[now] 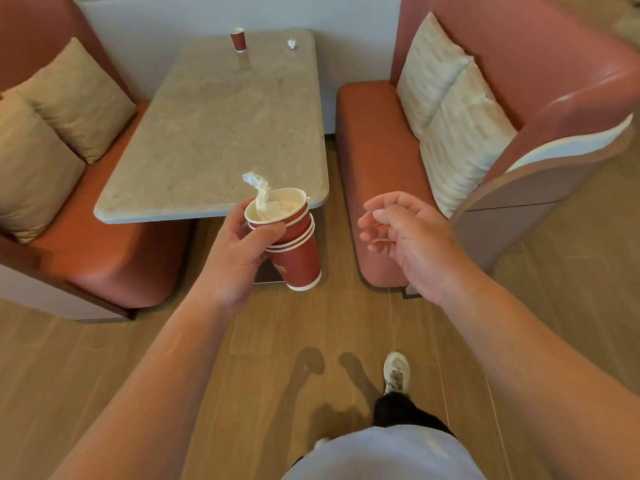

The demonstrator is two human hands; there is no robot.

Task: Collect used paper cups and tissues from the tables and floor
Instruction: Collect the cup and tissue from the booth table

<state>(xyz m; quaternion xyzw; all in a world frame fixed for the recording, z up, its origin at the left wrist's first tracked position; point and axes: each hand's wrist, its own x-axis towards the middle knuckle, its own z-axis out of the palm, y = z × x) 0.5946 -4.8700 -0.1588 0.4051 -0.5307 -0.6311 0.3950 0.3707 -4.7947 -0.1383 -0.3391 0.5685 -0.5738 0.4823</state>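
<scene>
Stone-look table (214, 133) stood between two red benches; a single red paper cup (238, 39) upright and a crumpled tissue (291, 44) lay near its far edge, apart. Wood-plank floor (86, 358) below.

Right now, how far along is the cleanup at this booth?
Partly done. The left hand holds a stack of red cups with tissue stuffed inside. The right hand is empty. One cup and a crumpled tissue remain at the table's far end.
</scene>
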